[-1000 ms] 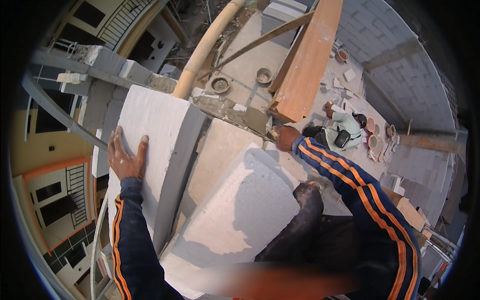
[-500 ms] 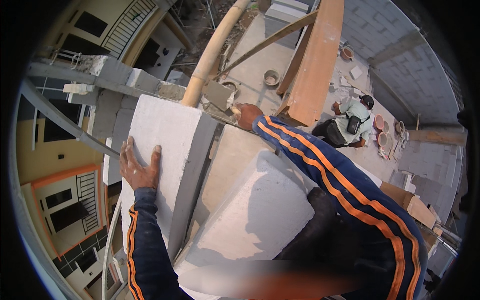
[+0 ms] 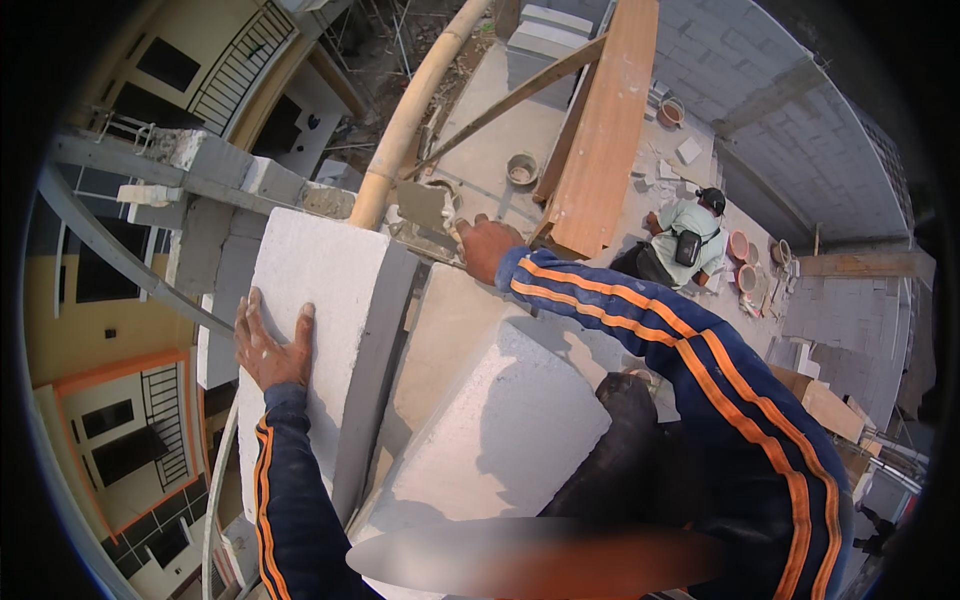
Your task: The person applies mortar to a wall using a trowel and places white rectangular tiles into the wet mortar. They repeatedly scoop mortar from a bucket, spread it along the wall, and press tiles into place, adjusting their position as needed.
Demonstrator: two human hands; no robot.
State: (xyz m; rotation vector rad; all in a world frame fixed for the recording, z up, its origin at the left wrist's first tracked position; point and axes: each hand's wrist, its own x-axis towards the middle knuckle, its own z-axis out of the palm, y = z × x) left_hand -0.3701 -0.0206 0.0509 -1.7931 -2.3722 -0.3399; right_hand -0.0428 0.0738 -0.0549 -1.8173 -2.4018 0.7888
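Observation:
My left hand (image 3: 273, 338) lies with fingers spread on the white face of a large aerated concrete block (image 3: 320, 270) on top of the wall. At the far end of that block, my right hand (image 3: 487, 248) is closed on a trowel (image 3: 424, 204). Its grey, flat blade points left, just beside the block's far corner; the handle is mostly hidden by my fingers. A second pale block (image 3: 500, 420) lies tilted nearer me, partly in shadow. Between the two blocks runs a flat tan surface (image 3: 445, 320).
A bamboo pole (image 3: 420, 100) rises beyond the block. Right of it stand a wooden brace (image 3: 510, 105) and a long plank (image 3: 605, 140). Lower down, a person (image 3: 685, 240) crouches near several buckets (image 3: 740, 245). Another bucket (image 3: 521, 169) stands by the plank. Houses lie far below left.
My right hand and the trowel have shifted slightly left and down in the picture, and the blade shows more of its flat side. My left hand stays on the block. The view has shifted a little.

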